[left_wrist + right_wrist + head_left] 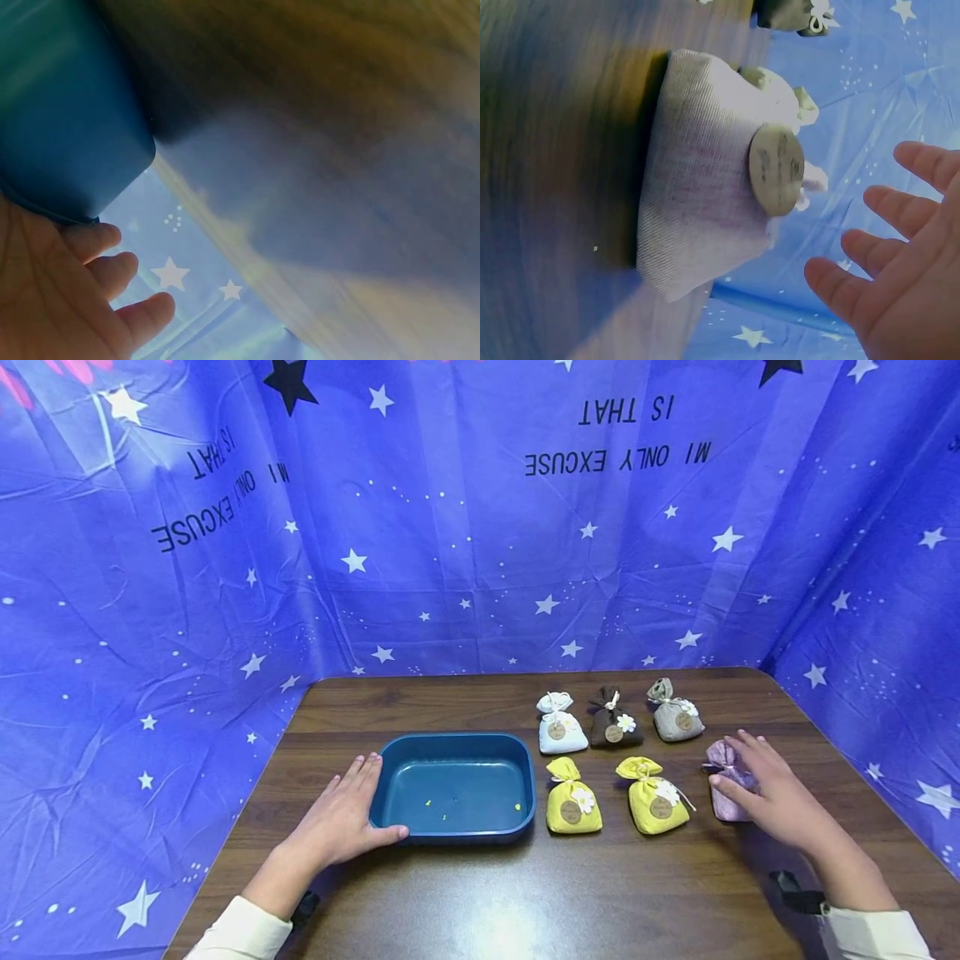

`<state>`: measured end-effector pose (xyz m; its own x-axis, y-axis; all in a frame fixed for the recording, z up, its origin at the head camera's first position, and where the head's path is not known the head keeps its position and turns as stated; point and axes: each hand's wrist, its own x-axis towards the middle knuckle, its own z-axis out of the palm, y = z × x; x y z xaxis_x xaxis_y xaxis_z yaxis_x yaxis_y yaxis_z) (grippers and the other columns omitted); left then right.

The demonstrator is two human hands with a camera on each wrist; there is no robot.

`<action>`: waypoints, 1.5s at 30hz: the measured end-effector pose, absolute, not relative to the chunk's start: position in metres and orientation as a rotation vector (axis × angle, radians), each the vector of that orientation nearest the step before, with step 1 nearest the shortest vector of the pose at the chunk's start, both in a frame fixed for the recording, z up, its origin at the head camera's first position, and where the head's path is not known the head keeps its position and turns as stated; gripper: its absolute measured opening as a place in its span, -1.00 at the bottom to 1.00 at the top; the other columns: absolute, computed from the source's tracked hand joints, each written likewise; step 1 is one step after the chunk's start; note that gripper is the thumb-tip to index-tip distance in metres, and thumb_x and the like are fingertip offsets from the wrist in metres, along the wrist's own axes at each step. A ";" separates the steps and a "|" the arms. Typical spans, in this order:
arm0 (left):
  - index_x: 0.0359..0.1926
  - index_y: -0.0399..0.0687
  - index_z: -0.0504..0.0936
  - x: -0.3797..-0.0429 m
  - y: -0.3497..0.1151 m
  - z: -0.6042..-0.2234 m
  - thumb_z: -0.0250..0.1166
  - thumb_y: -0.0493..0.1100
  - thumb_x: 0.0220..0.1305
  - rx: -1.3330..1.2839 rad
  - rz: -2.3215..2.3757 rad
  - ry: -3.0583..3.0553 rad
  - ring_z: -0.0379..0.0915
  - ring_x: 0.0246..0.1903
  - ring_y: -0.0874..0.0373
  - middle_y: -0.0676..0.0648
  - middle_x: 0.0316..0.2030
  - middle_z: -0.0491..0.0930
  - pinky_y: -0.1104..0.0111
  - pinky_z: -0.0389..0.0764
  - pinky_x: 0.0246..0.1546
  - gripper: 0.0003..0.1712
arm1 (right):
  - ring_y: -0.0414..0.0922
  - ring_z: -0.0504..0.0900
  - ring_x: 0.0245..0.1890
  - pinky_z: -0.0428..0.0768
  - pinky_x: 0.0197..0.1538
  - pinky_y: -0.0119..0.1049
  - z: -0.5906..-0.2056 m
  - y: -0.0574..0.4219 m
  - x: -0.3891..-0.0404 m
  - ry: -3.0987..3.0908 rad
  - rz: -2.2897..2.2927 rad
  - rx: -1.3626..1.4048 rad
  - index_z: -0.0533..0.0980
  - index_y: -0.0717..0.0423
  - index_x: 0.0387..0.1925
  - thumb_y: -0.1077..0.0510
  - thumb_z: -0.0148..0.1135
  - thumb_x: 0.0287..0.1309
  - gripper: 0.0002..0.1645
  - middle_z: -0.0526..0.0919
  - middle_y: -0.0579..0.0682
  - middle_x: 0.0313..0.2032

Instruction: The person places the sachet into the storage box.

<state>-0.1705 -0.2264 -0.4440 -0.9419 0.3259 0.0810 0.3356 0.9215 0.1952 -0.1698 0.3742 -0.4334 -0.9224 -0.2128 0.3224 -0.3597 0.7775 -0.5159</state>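
My left hand rests against the left end of a blue rectangular tub, its thumb on the near rim. The left wrist view shows the tub's outer wall beside my fingers, which are not wrapped round it. Over at the right, my right hand hovers with spread fingers beside a pinkish-purple sachet, partly covering it. A gap shows between that sachet, with its round tag, and my fingers in the right wrist view.
Two yellow sachets, one near the tub and one farther right, stand in the front row. Behind them are white, dark brown and grey-beige sachets. Small yellow bits lie inside the tub. Starry blue curtains surround the wooden table.
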 end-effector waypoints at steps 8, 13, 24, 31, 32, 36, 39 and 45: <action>0.50 -0.31 0.10 -0.171 -0.226 -0.444 0.35 0.52 -0.06 -0.445 -0.383 -3.059 0.04 0.41 -0.34 -0.33 0.44 0.17 -0.30 0.18 0.24 0.37 | 0.57 0.15 0.24 0.15 0.21 0.38 -0.433 0.390 -0.172 -2.736 0.996 0.323 0.16 0.52 0.35 0.14 0.18 0.37 -0.26 0.15 0.64 0.27; 0.51 -0.30 0.06 -0.170 -0.226 -0.441 0.36 0.52 -0.07 -0.413 -0.440 -3.086 0.09 0.39 -0.34 -0.33 0.43 0.18 -0.29 0.18 0.23 0.39 | 0.56 0.22 0.19 0.40 0.00 -0.35 -0.435 0.401 -0.174 -2.777 1.149 0.211 0.10 0.53 0.38 0.11 0.09 0.44 -0.26 0.16 0.70 0.22; 0.52 -0.33 -0.04 -0.172 -0.226 -0.442 0.35 0.57 -0.12 -0.389 -0.439 -3.102 0.33 0.22 -0.37 -0.46 0.26 0.38 -0.16 0.37 0.17 0.49 | -0.67 0.28 -0.10 0.37 -0.19 -0.64 -0.450 0.428 -0.177 -2.793 1.379 0.177 0.06 0.62 0.33 0.13 0.01 0.49 -0.30 0.46 0.09 0.08; 0.55 -0.23 -0.06 -0.172 -0.226 -0.442 0.35 0.57 -0.12 -0.347 -0.470 -3.128 0.35 0.20 -0.37 -0.44 0.24 0.39 -0.17 0.40 0.13 0.48 | -0.53 0.43 -0.13 0.49 -0.21 -0.38 -0.457 0.441 -0.179 -2.754 1.635 0.142 0.33 -0.30 0.16 0.12 -0.05 0.51 -0.69 0.41 -0.63 -0.09; 0.55 -0.22 -0.07 -0.171 -0.226 -0.442 0.35 0.57 -0.12 -0.344 -0.477 -3.133 0.35 0.20 -0.37 -0.44 0.24 0.39 -0.17 0.40 0.12 0.47 | -0.52 0.44 -0.13 0.49 -0.22 -0.35 -0.458 0.442 -0.179 -2.749 1.662 0.128 0.31 -0.45 0.08 0.12 -0.05 0.51 -0.68 0.41 -0.65 -0.10; 0.56 -0.19 -0.09 -0.171 -0.226 -0.442 0.36 0.56 -0.11 -0.323 -0.494 -3.150 0.37 0.17 -0.38 -0.45 0.23 0.39 -0.18 0.41 0.11 0.47 | -0.48 0.46 -0.18 0.48 -0.28 -0.31 -0.462 0.448 -0.181 -2.738 1.749 0.107 0.33 -0.60 -0.06 0.13 -0.06 0.51 -0.62 0.47 -0.60 -0.13; 0.56 -0.18 -0.11 -0.172 -0.226 -0.442 0.37 0.54 -0.10 -0.312 -0.522 -3.164 0.37 0.18 -0.37 -0.46 0.24 0.39 -0.17 0.40 0.13 0.47 | -0.44 0.49 -0.20 0.50 -0.29 -0.33 -0.464 0.452 -0.181 -2.731 1.830 0.096 0.36 -0.63 -0.11 0.15 -0.09 0.52 -0.58 0.50 -0.57 -0.15; 0.57 -0.15 -0.15 -0.171 -0.225 -0.441 0.41 0.49 -0.09 -0.292 -0.624 -3.194 0.38 0.19 -0.37 -0.48 0.25 0.38 -0.17 0.39 0.15 0.47 | -0.46 0.49 -0.17 0.56 -0.22 -0.31 -0.465 0.457 -0.183 -2.780 1.883 0.084 0.36 -0.59 -0.07 0.10 -0.12 0.54 -0.64 0.45 -0.62 -0.12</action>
<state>-0.1712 -0.2252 -0.4409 -0.9762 0.1981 -0.0883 0.1503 0.9114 0.3832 -0.1835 0.4572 -0.4650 -0.9752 -0.1619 -0.1511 0.0802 0.3776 -0.9225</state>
